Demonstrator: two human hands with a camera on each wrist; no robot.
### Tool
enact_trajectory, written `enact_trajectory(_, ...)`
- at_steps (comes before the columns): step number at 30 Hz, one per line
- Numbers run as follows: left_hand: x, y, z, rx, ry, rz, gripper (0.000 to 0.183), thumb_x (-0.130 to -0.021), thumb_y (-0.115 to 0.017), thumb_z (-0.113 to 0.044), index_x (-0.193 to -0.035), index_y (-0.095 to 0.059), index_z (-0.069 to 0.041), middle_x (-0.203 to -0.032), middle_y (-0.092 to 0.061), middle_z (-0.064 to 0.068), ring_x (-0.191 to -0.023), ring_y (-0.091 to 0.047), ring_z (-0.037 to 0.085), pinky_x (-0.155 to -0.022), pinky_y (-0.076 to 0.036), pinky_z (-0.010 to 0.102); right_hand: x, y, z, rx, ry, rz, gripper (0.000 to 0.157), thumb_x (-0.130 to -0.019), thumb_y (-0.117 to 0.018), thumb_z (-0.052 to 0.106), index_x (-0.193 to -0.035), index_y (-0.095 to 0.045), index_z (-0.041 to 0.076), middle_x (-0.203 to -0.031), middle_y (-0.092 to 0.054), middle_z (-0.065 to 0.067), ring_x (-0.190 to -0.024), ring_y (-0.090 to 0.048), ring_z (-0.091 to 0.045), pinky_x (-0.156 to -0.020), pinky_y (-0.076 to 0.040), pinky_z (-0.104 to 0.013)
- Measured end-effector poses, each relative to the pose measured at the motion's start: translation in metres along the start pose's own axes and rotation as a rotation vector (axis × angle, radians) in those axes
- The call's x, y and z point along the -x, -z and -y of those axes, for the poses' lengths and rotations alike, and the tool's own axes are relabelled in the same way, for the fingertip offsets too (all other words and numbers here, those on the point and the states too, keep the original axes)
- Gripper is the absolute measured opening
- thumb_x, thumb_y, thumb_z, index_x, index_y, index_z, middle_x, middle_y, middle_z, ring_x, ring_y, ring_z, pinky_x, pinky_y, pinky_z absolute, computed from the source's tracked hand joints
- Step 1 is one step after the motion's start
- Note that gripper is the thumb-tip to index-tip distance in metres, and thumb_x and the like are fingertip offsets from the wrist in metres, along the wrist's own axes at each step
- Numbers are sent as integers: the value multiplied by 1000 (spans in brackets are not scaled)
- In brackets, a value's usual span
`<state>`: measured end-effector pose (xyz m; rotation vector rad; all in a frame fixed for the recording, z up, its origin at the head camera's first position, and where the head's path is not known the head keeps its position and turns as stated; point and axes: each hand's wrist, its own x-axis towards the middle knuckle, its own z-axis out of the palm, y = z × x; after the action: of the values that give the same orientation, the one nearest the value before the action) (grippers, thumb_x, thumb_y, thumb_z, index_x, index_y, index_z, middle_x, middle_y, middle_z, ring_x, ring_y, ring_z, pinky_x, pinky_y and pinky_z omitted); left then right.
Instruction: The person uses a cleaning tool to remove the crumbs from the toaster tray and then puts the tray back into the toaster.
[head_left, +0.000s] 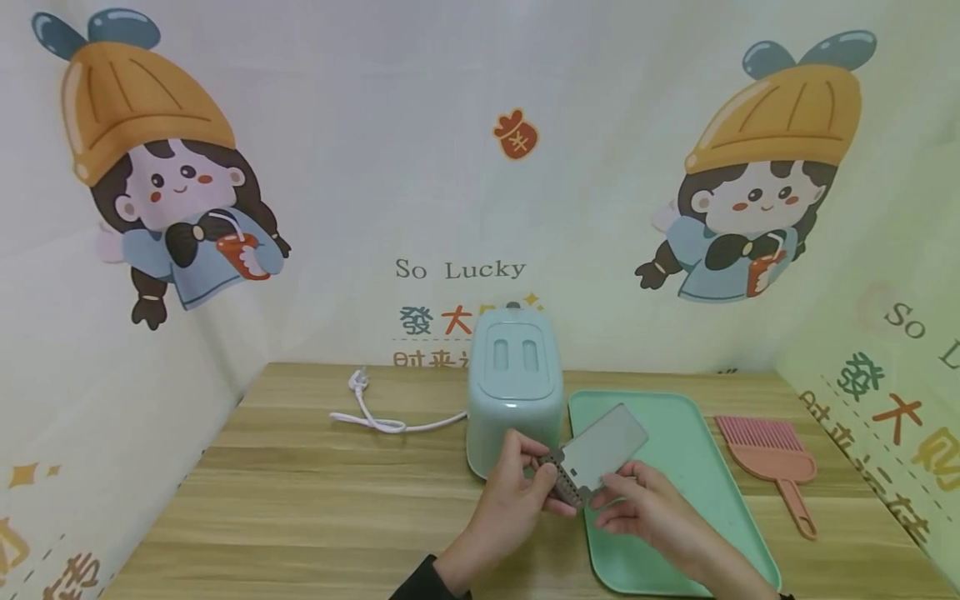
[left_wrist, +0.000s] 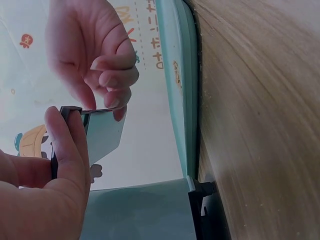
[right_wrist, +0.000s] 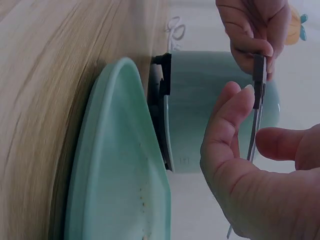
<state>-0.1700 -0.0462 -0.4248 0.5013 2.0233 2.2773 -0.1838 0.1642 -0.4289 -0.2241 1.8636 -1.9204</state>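
Note:
A thin metal crumb tray (head_left: 606, 443) with a dark, perforated end is held up in front of the toaster (head_left: 517, 379). My left hand (head_left: 513, 492) grips the dark end, thumb on one face and fingers behind. At the near long edge my right hand (head_left: 648, 512) pinches the plate; in the right wrist view the right thumb (right_wrist: 282, 143) lies against one side and the fingers on the other. The plate slants up to the right, over the edge of the green serving tray (head_left: 693, 475).
Brown crumbs (right_wrist: 142, 197) are scattered on the serving tray. To its right lies a pink brush (head_left: 772, 458) with a handle. The toaster's white cord and plug (head_left: 382, 423) stretch left across the wooden table (head_left: 315, 500). A printed cloth backdrop (head_left: 360, 167) stands behind.

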Motion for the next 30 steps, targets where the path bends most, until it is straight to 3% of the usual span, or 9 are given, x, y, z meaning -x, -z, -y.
enact_trajectory(6, -1, -1, 1, 24, 1, 11, 19, -100, -45, -3, -115, -34, 2, -96, -44, 18, -69, -65, 31, -70, -57, 37, -4, -5, 1, -85, 3, -40, 25, -102, -48, 22, -104, -39, -1, -96, -59, -11, -85, -61, -20, -75, -53, -28)
enact_trajectory(10, -2, 2, 1, -13, 28, 73, 21, -100, -48, -6, -115, -35, 0, -98, -52, 18, -76, -65, 31, -71, -57, 38, -2, -3, 4, -101, 21, -83, 19, -101, -47, 16, -101, -39, -1, -94, -60, -11, -84, -60, -20, -75, -54, -28)
enact_trajectory(13, -4, 9, -1, -140, 24, 132, 20, -102, -49, -14, -115, -39, -3, -96, -60, 12, -79, -66, 27, -70, -58, 37, 1, 1, 7, -84, 36, -96, 18, -101, -46, 13, -105, -38, -3, -94, -61, -12, -84, -60, -20, -76, -54, -28)
enact_trajectory(16, -6, 19, -7, -310, -54, 136, 16, -102, -49, -22, -108, -49, -8, -89, -63, 7, -77, -66, 21, -66, -58, 33, 4, 4, 9, -51, 41, -90, 21, -100, -46, 12, -109, -37, -5, -94, -61, -12, -84, -59, -20, -76, -54, -28)
enact_trajectory(21, -15, 36, -29, -572, -273, 8, 18, -102, -48, -25, -89, -56, -16, -78, -61, -2, -70, -61, 9, -58, -55, 26, 10, 10, 12, -25, 36, -60, 22, -100, -46, 12, -109, -37, -5, -93, -60, -11, -83, -58, -19, -74, -53, -27)
enact_trajectory(25, -28, 53, -45, -787, -441, -188, 20, -103, -46, -31, -86, -53, -22, -75, -57, -13, -68, -54, 3, -56, -49, 24, 16, 14, 13, 3, 34, -17, 23, -100, -47, 15, -109, -37, -4, -95, -60, -12, -83, -57, -19, -73, -53, -27)
enact_trajectory(28, -41, 66, -53, -832, -473, -320, 19, -102, -47, -33, -88, -54, -22, -81, -58, -12, -76, -55, 2, -65, -51, 25, 19, 16, 11, 42, 40, 18, 25, -101, -49, 17, -109, -37, -4, -94, -60, -11, -83, -57, -20, -72, -53, -28)
enact_trajectory(30, -50, 73, -55, -803, -438, -376, 14, -101, -50, -31, -94, -54, -20, -88, -59, -10, -86, -56, 4, -75, -52, 28, 21, 15, 8, 63, 38, 48, 24, -101, -49, 17, -107, -37, -3, -92, -60, -10, -81, -58, -20, -71, -53, -28)
